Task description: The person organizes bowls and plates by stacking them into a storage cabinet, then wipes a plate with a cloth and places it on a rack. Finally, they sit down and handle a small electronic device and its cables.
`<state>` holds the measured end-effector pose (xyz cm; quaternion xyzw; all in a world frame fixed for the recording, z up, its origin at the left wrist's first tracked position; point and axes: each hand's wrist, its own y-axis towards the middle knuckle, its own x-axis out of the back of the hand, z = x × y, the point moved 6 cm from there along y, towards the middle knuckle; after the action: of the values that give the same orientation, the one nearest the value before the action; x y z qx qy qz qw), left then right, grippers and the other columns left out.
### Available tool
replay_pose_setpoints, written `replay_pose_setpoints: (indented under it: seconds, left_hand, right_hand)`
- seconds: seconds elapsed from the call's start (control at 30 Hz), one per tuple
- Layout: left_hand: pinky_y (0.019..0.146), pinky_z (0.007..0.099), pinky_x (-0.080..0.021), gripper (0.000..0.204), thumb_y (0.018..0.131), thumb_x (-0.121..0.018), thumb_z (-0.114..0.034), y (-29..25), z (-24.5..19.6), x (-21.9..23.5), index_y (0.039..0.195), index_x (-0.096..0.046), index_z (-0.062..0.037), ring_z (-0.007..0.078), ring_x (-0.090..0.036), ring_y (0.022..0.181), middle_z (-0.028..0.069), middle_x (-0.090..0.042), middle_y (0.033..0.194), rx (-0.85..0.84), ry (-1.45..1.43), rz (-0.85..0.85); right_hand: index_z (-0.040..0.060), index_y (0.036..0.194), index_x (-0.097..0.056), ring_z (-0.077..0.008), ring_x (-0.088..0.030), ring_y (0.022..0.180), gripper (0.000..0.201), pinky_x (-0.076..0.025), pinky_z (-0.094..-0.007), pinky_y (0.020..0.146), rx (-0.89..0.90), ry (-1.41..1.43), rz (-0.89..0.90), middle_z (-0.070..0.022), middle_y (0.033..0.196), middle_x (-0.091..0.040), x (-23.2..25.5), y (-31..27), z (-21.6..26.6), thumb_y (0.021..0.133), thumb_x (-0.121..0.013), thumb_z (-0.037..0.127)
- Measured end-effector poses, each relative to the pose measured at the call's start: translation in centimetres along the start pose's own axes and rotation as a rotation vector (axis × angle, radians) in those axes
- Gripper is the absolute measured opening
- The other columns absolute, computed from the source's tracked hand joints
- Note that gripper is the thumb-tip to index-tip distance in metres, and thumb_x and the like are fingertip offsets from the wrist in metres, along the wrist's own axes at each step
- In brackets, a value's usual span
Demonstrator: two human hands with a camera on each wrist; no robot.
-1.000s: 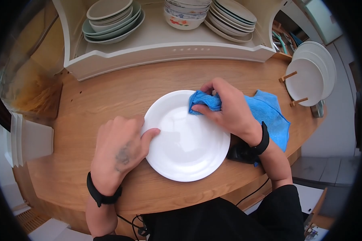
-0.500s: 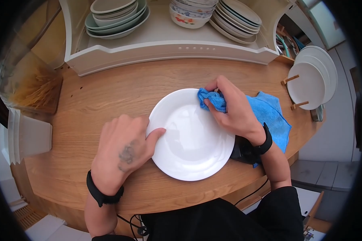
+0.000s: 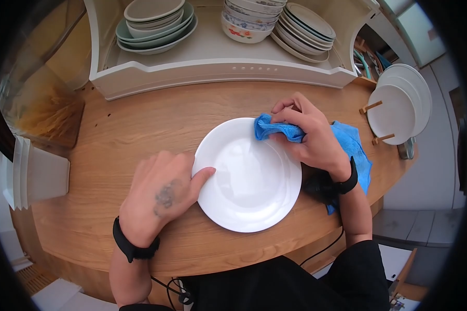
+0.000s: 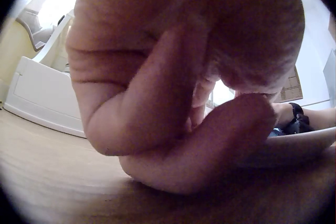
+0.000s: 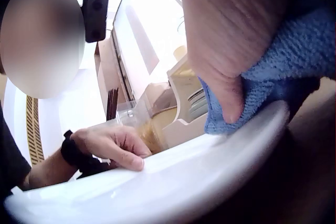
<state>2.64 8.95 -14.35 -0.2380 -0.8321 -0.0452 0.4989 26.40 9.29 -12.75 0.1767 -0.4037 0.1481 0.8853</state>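
A white round plate is at the front of the wooden table. At its left rim my left hand holds it, thumb lying over the upper face. The left wrist view shows that hand's other fingers curled low by the tabletop. My right hand pinches a bunched blue cloth against the plate's far right rim. In the right wrist view the thumb presses the cloth at the rim. The cloth's loose end spreads on the table behind the right wrist.
Along the back, a cream shelf unit holds stacked bowls and plates. White plates stand in a wooden rack at the right. Nested plastic containers and a clear box of noodle-like strands are at the left.
My right hand and the cloth have shifted a little to the right along the plate's far rim, its fingers bent differently. The left hand keeps its hold on the left rim.
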Motion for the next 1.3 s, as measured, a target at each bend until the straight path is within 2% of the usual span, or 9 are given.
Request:
replay_pose_setpoints:
  seconds: [0.07, 0.13, 0.53, 0.67, 0.8, 0.97, 1.07, 1.2, 1.3]
  left_hand:
    - [0.058, 0.0454, -0.047, 0.046, 0.091, -0.068, -0.04, 0.0, -0.1, 0.0, 0.069, -0.066, 0.0008, 0.0411, -0.061, 0.061, 0.021, -0.062, 0.063, -0.019, 0.006, 0.004]
    - [0.059, 0.0452, -0.047, 0.046, 0.091, -0.068, -0.04, 0.0, 0.0, -0.1, 0.069, -0.066, 0.0009, 0.0411, -0.061, 0.062, 0.021, -0.062, 0.064, -0.023, 0.012, 0.01]
    - [0.067, 0.0476, -0.051, 0.045, 0.093, -0.065, -0.039, 0.1, -0.1, 0.1, 0.075, -0.068, 0.0016, 0.0423, -0.064, 0.071, 0.0242, -0.065, 0.072, 0.018, 0.011, 0.132]
    - [0.064, 0.0468, -0.05, 0.044, 0.093, -0.066, -0.039, -0.1, -0.3, 0.7, 0.071, -0.066, -0.0001, 0.0416, -0.063, 0.067, 0.0221, -0.064, 0.068, 0.004, 0.014, 0.093]
    - [0.055, 0.0406, -0.044, 0.044, 0.09, -0.072, -0.038, -0.5, -0.6, 2.1, 0.066, -0.06, -0.0026, 0.0331, -0.055, 0.053, 0.015, -0.057, 0.057, -0.005, -0.035, -0.061]
    - [0.065, 0.0426, -0.05, 0.028, 0.086, -0.076, -0.026, -2.9, -5.2, 1.2, 0.085, -0.059, -0.0039, 0.0309, -0.064, 0.08, 0.0147, -0.066, 0.091, -0.375, 0.114, -0.207]
    - [0.093, 0.0416, -0.052, 0.047, 0.088, -0.071, -0.031, -5.0, -8.1, -3.1, 0.112, -0.059, 0.008, 0.0387, -0.06, 0.114, 0.0254, -0.059, 0.126, -0.458, 0.222, 0.067]
    - [0.106, 0.0485, -0.046, 0.068, 0.092, -0.065, -0.032, -7.4, -9.8, -5.8, 0.134, -0.048, 0.0197, 0.0487, -0.052, 0.129, 0.0385, -0.048, 0.14, -0.452, 0.656, 0.102]
    - [0.104, 0.0497, -0.049, 0.057, 0.09, -0.063, -0.021, -7.3, -10.2, -6.0, 0.129, -0.054, 0.0191, 0.0482, -0.055, 0.126, 0.0383, -0.052, 0.137, -0.424, 0.722, 0.093]
  right_hand:
    - [0.0067, 0.099, -0.068, -0.0316, -0.058, 0.099, 0.026, -0.048, -0.0371, 0.087, -0.049, -0.007, -0.034, -0.0119, 0.111, -0.059, -0.5, 0.2, 0.4, 0.076, -0.08, 0.008]
    - [0.0065, 0.098, -0.068, -0.032, -0.059, 0.098, 0.027, -0.05, -0.0389, 0.085, 0.231, -0.185, -0.072, -0.0122, 0.109, -0.059, -1.7, 0.5, 2.5, 0.074, -0.08, 0.008]
    - [0.0016, 0.088, -0.06, -0.0383, -0.062, 0.076, 0.02, -0.049, -0.0416, 0.066, 0.008, -0.305, -0.429, -0.0155, 0.083, -0.062, 2.7, 0.2, -0.7, 0.076, -0.076, 0.003]
    - [0.0016, 0.093, -0.063, -0.0356, -0.064, 0.078, 0.021, -0.051, -0.0401, 0.066, -0.003, -0.219, -0.338, -0.0143, 0.084, -0.063, 3.8, 0.3, 1.3, 0.076, -0.076, 0.003]
    - [0.0067, 0.097, -0.07, -0.0279, -0.065, 0.08, 0.021, -0.054, -0.0352, 0.073, 0.237, -0.186, -0.095, -0.0072, 0.091, -0.065, 1.9, 1.0, 3.5, 0.077, -0.077, 0.003]
    - [0.0114, 0.096, -0.073, -0.0279, -0.064, 0.095, 0.02, -0.054, -0.0374, 0.08, 0.245, -0.213, 0.22, -0.008, 0.107, -0.059, -2.5, 2.0, 3.0, 0.077, -0.076, 0.006]
    - [0.0113, 0.096, -0.074, -0.0293, -0.063, 0.095, 0.018, -0.053, -0.0376, 0.08, 0.173, -0.162, 0.132, -0.0086, 0.105, -0.059, -1.6, 2.6, 1.7, 0.078, -0.078, 0.009]
    - [0.0113, 0.096, -0.074, -0.0299, -0.063, 0.094, 0.018, -0.052, -0.0379, 0.08, 0.174, -0.131, 0.097, -0.0092, 0.104, -0.059, -1.3, 2.3, 1.2, 0.078, -0.078, 0.009]
    - [0.0113, 0.096, -0.074, -0.0296, -0.063, 0.094, 0.02, -0.052, -0.038, 0.079, 0.167, -0.172, 0.105, -0.0091, 0.103, -0.059, -0.6, 1.7, 1.2, 0.077, -0.077, 0.008]
